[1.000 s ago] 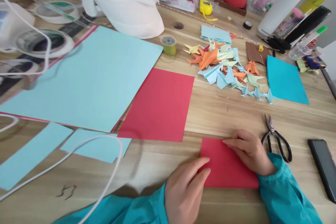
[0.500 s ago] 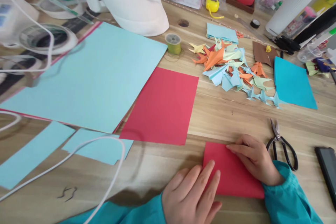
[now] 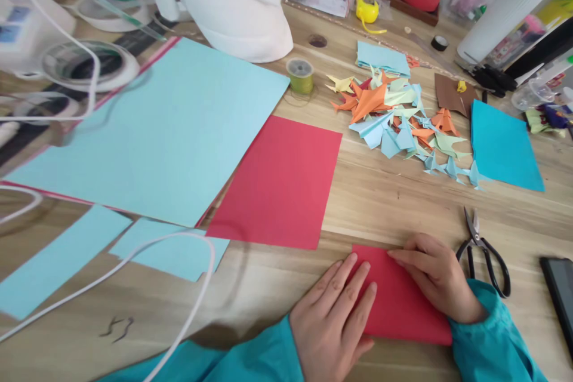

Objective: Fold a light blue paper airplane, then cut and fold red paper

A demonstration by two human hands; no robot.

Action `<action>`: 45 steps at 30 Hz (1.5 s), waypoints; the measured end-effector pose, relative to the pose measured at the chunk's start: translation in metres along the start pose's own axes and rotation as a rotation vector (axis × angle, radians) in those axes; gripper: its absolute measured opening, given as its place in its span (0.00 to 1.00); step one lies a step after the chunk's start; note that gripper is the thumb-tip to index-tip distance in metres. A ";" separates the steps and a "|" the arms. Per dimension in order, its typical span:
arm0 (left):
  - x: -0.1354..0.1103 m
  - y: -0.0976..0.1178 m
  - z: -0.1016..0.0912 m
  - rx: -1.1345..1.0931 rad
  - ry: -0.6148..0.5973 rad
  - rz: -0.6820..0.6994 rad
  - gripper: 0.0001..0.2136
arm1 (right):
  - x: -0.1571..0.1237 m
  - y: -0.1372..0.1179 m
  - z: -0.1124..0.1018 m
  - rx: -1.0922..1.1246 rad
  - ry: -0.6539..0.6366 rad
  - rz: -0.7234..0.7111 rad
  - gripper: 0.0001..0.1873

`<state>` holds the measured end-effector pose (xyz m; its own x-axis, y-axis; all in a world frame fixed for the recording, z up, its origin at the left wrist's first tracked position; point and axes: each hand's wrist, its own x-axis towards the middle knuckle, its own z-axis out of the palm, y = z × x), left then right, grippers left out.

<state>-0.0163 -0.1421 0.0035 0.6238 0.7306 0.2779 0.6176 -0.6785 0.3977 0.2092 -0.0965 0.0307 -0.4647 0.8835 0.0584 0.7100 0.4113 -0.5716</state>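
A red sheet of paper (image 3: pixel 398 310) lies on the wooden table at the lower right, with what looks like a fold along its near edge. My left hand (image 3: pixel 335 310) rests flat over the left part of it, fingers stretched out. At the far edge of this paper, my right hand (image 3: pixel 439 277) is closed, thumb and fingertips pinched on it. Black-handled scissors (image 3: pixel 481 248) lie just beyond the right hand. Another red sheet (image 3: pixel 280 185) sits farther left, partly beside a large pale blue sheet (image 3: pixel 170 137).
Folded paper figures (image 3: pixel 380 107) are heaped at the back, near a blue paper stack (image 3: pixel 505 146). A thread spool (image 3: pixel 299 76) stands behind the red sheet. A white cable (image 3: pixel 209 268) loops across the left foreground over pale blue strips (image 3: pixel 62 262). A phone (image 3: pixel 559 292) lies far right.
My left hand has moved slightly up and flattened onto the paper, its fingers reaching nearer the far left corner. The right hand keeps its pinch at the edge. The whole view has shifted a little.
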 end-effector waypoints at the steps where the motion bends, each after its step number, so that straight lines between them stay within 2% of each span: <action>1: 0.000 0.000 0.000 0.005 -0.003 -0.003 0.22 | 0.000 0.000 0.000 0.001 0.001 -0.001 0.12; 9: 0.003 -0.005 -0.004 0.006 -0.034 0.021 0.24 | 0.000 0.001 0.000 -0.008 0.001 -0.002 0.12; 19: 0.015 -0.018 -0.009 -0.018 -0.026 0.085 0.32 | 0.000 0.002 0.001 -0.052 0.012 -0.028 0.13; 21: 0.018 -0.020 -0.011 -0.035 -0.014 0.095 0.29 | -0.001 0.002 0.001 -0.061 0.009 -0.035 0.13; 25: 0.030 -0.032 -0.011 -0.081 0.031 0.101 0.15 | -0.001 0.004 0.002 -0.086 0.010 -0.039 0.13; 31: 0.049 -0.053 0.003 -0.150 0.190 0.205 0.13 | -0.001 0.008 0.002 -0.104 0.015 -0.072 0.14; 37: 0.051 -0.055 0.002 -0.088 0.111 0.224 0.11 | -0.001 0.009 0.003 -0.107 0.028 -0.070 0.14; 45: 0.043 -0.056 -0.002 -0.015 0.046 0.261 0.24 | -0.002 0.012 0.004 -0.099 0.046 -0.056 0.15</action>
<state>-0.0246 -0.0726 -0.0050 0.7385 0.5335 0.4123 0.4309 -0.8438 0.3199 0.2161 -0.0946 0.0202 -0.4821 0.8668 0.1270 0.7336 0.4787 -0.4825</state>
